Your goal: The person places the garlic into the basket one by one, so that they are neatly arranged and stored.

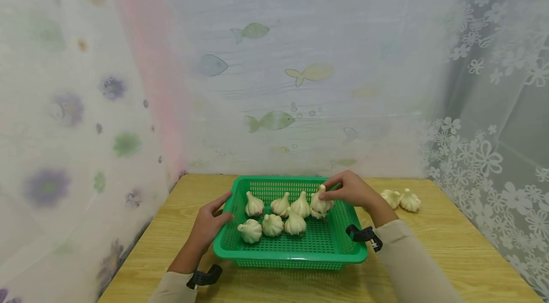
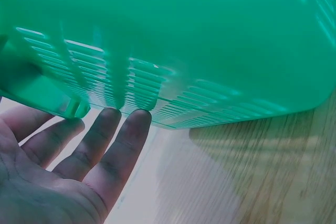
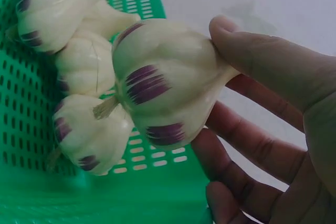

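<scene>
A green plastic basket (image 1: 291, 257) with slotted walls stands on the table, several garlic bulbs (image 1: 272, 225) in it. At its left side is my left hand (image 1: 207, 224), thumb over the rim and fingers against the outside; in the left wrist view its fingertips (image 2: 137, 121) meet the slotted wall. Over the back right corner, my right hand (image 1: 349, 193) pinches a garlic bulb (image 1: 321, 200) by its neck. That held bulb (image 3: 163, 85) lies tilted in the right wrist view, showing purple patches and a tuft of roots, with other bulbs (image 3: 92, 135) close behind.
Two more garlic bulbs (image 1: 409, 200) lie on the wooden table (image 1: 450, 246) to the right of the basket, beyond my right forearm. Pale curtains with fish (image 1: 274, 121) and flower prints hang behind and at both sides of the table.
</scene>
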Motion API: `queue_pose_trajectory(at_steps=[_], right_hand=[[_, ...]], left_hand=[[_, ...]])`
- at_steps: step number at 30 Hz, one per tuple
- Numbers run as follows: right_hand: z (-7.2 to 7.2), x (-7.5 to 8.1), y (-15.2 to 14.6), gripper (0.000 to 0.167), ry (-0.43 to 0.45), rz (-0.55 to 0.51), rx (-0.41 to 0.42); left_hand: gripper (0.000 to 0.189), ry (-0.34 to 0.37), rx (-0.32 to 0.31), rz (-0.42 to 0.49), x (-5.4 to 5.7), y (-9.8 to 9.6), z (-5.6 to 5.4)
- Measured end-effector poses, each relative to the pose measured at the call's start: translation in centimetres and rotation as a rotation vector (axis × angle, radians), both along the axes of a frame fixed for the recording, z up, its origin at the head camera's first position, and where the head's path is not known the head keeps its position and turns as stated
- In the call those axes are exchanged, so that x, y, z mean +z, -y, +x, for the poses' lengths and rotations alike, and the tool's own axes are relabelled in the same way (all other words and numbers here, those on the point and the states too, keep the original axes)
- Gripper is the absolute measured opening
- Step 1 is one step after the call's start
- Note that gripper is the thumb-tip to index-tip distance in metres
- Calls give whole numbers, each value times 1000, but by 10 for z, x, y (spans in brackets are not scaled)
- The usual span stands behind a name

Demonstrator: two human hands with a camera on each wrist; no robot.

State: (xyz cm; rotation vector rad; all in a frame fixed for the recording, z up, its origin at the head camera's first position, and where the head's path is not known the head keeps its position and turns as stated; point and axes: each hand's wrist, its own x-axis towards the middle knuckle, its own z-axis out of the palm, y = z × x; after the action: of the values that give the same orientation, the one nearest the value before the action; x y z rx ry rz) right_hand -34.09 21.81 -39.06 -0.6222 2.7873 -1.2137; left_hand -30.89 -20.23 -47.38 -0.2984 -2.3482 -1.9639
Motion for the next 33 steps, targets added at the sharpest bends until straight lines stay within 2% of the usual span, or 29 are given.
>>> queue_pose_trajectory(at_steps=[3, 11, 20, 33], right_hand=[[-1, -2, 3, 35, -18, 24, 22], [-2, -6, 11, 27, -17, 87, 100], [2, -8, 16, 28, 47, 111, 122], [0, -12, 23, 16, 18, 238, 116]], left_hand=[[65, -2, 0, -1, -2, 1, -1], [66, -6, 5, -5, -2, 1, -2], [66, -16, 18, -35, -3, 0, -2], [65, -17, 20, -39, -1, 0, -2]])
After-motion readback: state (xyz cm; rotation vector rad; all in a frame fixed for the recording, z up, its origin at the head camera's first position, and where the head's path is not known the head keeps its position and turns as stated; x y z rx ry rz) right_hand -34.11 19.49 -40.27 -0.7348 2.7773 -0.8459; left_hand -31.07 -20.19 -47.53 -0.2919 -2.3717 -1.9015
